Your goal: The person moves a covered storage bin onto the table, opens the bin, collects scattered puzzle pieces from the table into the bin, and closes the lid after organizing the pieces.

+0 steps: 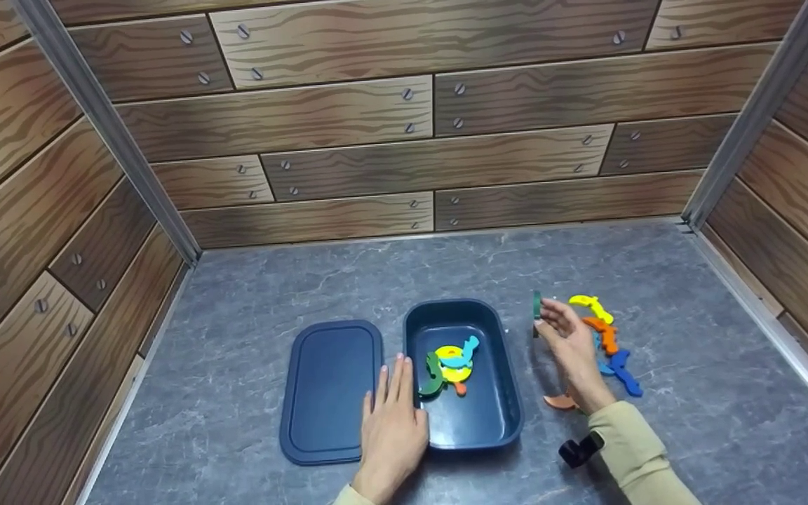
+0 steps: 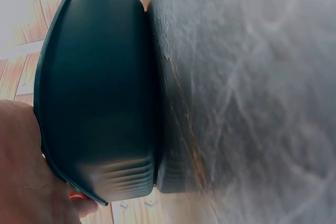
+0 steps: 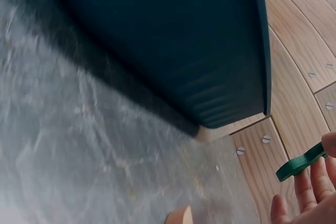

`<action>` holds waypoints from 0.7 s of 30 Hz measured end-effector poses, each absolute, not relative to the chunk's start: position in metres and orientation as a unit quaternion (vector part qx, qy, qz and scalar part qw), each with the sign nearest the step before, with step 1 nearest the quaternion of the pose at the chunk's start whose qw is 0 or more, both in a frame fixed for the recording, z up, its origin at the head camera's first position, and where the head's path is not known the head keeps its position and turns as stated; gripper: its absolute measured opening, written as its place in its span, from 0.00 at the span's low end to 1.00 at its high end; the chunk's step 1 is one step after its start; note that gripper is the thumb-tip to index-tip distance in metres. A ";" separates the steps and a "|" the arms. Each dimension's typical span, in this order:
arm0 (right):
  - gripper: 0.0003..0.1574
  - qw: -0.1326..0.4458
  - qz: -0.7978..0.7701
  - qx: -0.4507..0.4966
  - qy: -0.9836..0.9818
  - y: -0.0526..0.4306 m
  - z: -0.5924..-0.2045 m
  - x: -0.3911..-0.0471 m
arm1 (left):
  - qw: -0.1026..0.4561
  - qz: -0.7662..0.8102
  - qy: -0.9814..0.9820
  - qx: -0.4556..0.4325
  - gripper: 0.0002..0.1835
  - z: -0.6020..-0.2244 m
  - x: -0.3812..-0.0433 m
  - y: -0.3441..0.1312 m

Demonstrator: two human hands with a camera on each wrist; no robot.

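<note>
My right hand [image 1: 575,354] is raised to the right of a dark blue plastic box [image 1: 492,424], pinching a small green curved piece [image 3: 298,166] between thumb and fingers. My left hand [image 1: 395,429] rests at the box's left rim with its fingers straight, partly over the edge of the flat blue lid [image 1: 330,393]. Inside the box lie a green curved piece [image 1: 433,377], a round yellow piece [image 1: 461,374] and a light blue piece [image 1: 470,348] on top of it. An orange tip [image 1: 460,388] shows beneath the yellow one.
Right of the box lie a yellow piece [image 1: 593,308], an orange piece [image 1: 609,339], a blue piece [image 1: 626,375] and an orange-brown piece [image 1: 558,401]. My right hand partly covers this group. Wood-patterned walls [image 1: 432,161] enclose the grey marbled table [image 1: 236,301].
</note>
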State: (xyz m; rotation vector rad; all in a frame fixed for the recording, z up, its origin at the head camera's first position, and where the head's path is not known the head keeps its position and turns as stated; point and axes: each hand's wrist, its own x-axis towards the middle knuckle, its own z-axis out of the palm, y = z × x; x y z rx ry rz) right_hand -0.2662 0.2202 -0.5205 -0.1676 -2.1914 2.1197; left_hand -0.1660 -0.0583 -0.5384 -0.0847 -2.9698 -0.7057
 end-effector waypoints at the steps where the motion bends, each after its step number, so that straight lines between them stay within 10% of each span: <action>1: 0.32 0.045 0.698 -0.053 -0.713 0.219 -0.519 -0.266 | 0.043 -0.231 -0.972 -0.027 0.36 -0.539 -0.166 -0.058; 21: 0.28 0.108 0.690 0.068 -0.713 0.203 -0.503 -0.254 | 0.047 -0.235 -0.971 -0.024 0.36 -0.537 -0.167 -0.057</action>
